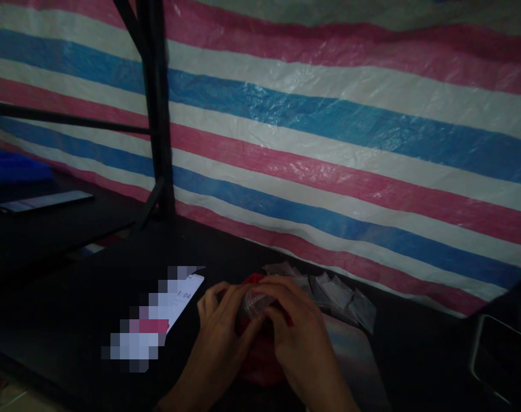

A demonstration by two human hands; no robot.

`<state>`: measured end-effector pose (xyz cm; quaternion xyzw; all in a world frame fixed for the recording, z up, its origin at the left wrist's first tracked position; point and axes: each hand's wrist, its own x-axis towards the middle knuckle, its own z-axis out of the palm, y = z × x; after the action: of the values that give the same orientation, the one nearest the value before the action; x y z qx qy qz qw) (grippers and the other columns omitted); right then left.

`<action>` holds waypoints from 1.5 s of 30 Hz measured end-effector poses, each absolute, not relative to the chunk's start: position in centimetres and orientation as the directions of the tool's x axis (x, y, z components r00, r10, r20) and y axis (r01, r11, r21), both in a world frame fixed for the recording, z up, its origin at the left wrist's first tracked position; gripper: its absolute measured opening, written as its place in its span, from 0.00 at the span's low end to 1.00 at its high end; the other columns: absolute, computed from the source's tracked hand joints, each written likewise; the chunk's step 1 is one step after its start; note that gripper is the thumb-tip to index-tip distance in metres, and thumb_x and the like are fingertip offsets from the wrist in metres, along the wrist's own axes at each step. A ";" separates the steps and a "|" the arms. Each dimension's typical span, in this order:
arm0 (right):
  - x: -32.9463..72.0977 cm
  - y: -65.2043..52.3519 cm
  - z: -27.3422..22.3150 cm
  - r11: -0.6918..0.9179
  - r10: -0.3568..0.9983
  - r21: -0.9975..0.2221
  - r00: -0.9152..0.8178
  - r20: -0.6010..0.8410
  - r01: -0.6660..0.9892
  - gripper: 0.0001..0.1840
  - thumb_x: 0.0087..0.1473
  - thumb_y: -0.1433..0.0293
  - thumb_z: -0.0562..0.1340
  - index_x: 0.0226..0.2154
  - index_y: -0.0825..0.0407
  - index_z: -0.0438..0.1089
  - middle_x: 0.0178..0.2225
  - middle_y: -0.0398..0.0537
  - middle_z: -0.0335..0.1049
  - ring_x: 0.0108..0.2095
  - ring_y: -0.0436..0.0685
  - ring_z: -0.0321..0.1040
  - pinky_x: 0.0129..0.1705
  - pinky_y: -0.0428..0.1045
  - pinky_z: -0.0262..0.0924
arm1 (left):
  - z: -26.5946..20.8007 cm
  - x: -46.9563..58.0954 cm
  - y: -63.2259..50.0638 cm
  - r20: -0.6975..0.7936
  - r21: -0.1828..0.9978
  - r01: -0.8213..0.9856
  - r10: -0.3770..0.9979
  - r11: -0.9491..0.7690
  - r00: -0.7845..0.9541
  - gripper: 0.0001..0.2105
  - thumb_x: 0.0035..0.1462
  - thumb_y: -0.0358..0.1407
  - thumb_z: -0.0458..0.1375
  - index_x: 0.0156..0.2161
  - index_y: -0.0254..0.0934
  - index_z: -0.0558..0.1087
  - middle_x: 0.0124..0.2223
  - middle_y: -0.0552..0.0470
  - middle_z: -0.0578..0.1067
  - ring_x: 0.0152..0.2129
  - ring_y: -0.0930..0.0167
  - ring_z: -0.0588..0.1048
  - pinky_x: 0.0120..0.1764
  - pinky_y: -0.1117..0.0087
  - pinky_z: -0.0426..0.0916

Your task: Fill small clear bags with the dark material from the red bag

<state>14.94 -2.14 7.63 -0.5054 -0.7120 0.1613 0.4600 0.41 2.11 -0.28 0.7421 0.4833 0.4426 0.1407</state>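
Observation:
Both of my hands meet over the dark table. My left hand (223, 323) and my right hand (301, 326) have their fingers curled in around a small clear plastic packet (257, 303), gripping it between them. What is inside the packet is too dim to make out. Below and behind the fingers lies a red bag (262, 360), partly covered by my hands. Several similar clear packets (339, 294) are spread just beyond my right hand. Beside my right wrist is a flat, pale, shiny sheet or pouch (354, 355), whose kind I cannot tell.
A lit phone (185, 300), partly blurred out, lies left of my hands. Another dark-screened phone (504, 357) is at the right edge. Farther left are a third phone-like device (46, 200) and a blue tray-like object (15, 166). A black metal post (159, 114) stands before a striped plastic sheet (329, 131).

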 end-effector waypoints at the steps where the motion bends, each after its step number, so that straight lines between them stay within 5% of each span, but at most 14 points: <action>1: 15.2 -2.1 7.7 0.425 0.866 -0.692 -0.039 0.499 0.583 0.29 0.57 0.87 0.55 0.48 0.43 0.79 0.53 0.44 0.77 0.56 0.52 0.73 0.61 0.48 0.65 | -0.3 0.4 2.2 0.522 0.642 0.593 0.844 -0.486 0.127 0.13 0.65 0.39 0.59 0.53 0.48 0.76 0.51 0.47 0.78 0.53 0.54 0.68 0.53 0.49 0.68; 6: 16.8 -1.6 6.9 0.271 0.925 -0.703 0.026 0.380 0.658 0.29 0.52 0.87 0.58 0.50 0.47 0.79 0.54 0.49 0.75 0.56 0.57 0.73 0.61 0.51 0.65 | -0.1 0.0 2.2 0.547 0.672 0.609 0.837 -0.422 -0.024 0.14 0.68 0.45 0.53 0.50 0.41 0.75 0.51 0.41 0.75 0.51 0.52 0.68 0.53 0.46 0.68; 11: 17.7 -2.1 5.9 0.141 0.982 -0.631 -0.027 0.187 0.763 0.33 0.41 0.90 0.56 0.43 0.49 0.82 0.50 0.50 0.78 0.54 0.60 0.74 0.58 0.54 0.65 | -0.1 -0.2 0.5 0.624 0.621 0.724 0.748 -0.299 -0.226 0.22 0.64 0.53 0.54 0.47 0.33 0.71 0.54 0.29 0.67 0.55 0.43 0.66 0.52 0.40 0.68; 13: 17.5 -2.6 5.8 0.119 0.987 -0.576 -0.032 0.159 0.809 0.34 0.39 0.91 0.55 0.41 0.48 0.82 0.49 0.50 0.78 0.54 0.62 0.73 0.58 0.56 0.64 | 0.1 -0.1 -0.8 0.599 0.622 0.720 0.779 -0.308 -0.184 0.22 0.62 0.54 0.55 0.46 0.35 0.69 0.52 0.31 0.69 0.53 0.43 0.70 0.51 0.41 0.70; 18: 16.2 -3.4 5.8 0.084 0.996 -0.524 -0.059 0.063 0.847 0.35 0.39 0.90 0.55 0.42 0.47 0.82 0.50 0.49 0.79 0.55 0.64 0.73 0.58 0.57 0.64 | -0.3 0.6 -2.9 0.178 0.821 0.560 0.981 -0.108 -0.072 0.10 0.62 0.45 0.55 0.44 0.44 0.64 0.44 0.47 0.71 0.30 0.59 0.79 0.32 0.55 0.73; 23: 15.5 -3.3 5.6 -0.036 0.998 -0.498 0.056 0.026 0.866 0.38 0.39 0.92 0.53 0.47 0.51 0.80 0.55 0.54 0.77 0.57 0.65 0.74 0.59 0.58 0.64 | -2.8 0.5 -1.3 0.188 0.952 0.280 0.960 -0.125 -0.209 0.18 0.46 0.36 0.61 0.44 0.45 0.62 0.44 0.50 0.68 0.36 0.59 0.78 0.35 0.55 0.76; 26: 15.2 -2.9 5.3 -0.006 0.997 -0.580 0.046 0.054 0.815 0.37 0.40 0.92 0.53 0.45 0.49 0.80 0.52 0.50 0.79 0.56 0.62 0.75 0.58 0.55 0.65 | -2.9 0.2 -0.6 0.156 0.980 0.163 0.951 -0.115 -0.266 0.24 0.38 0.34 0.63 0.44 0.44 0.62 0.43 0.50 0.70 0.39 0.58 0.78 0.38 0.53 0.78; 33: 14.9 -2.3 4.0 0.045 0.992 -0.735 0.055 0.112 0.677 0.30 0.43 0.89 0.59 0.45 0.49 0.80 0.48 0.48 0.81 0.53 0.61 0.75 0.57 0.54 0.65 | 1.2 0.7 -0.8 0.028 0.998 -0.039 0.959 -0.041 -0.281 0.28 0.37 0.37 0.64 0.46 0.45 0.60 0.39 0.54 0.75 0.34 0.62 0.79 0.34 0.59 0.76; 45: 15.6 -1.4 3.5 0.035 0.992 -0.906 0.092 0.081 0.421 0.26 0.48 0.85 0.60 0.46 0.49 0.80 0.48 0.48 0.83 0.51 0.59 0.78 0.58 0.53 0.67 | 1.3 1.3 -0.8 0.136 0.984 0.140 0.970 -0.109 -0.200 0.13 0.52 0.44 0.60 0.41 0.43 0.68 0.40 0.50 0.75 0.36 0.59 0.77 0.40 0.55 0.74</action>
<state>15.61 -1.37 3.52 -0.6067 -0.5825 0.3385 0.4219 1.32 -0.84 1.27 0.5058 0.5489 0.5466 0.3796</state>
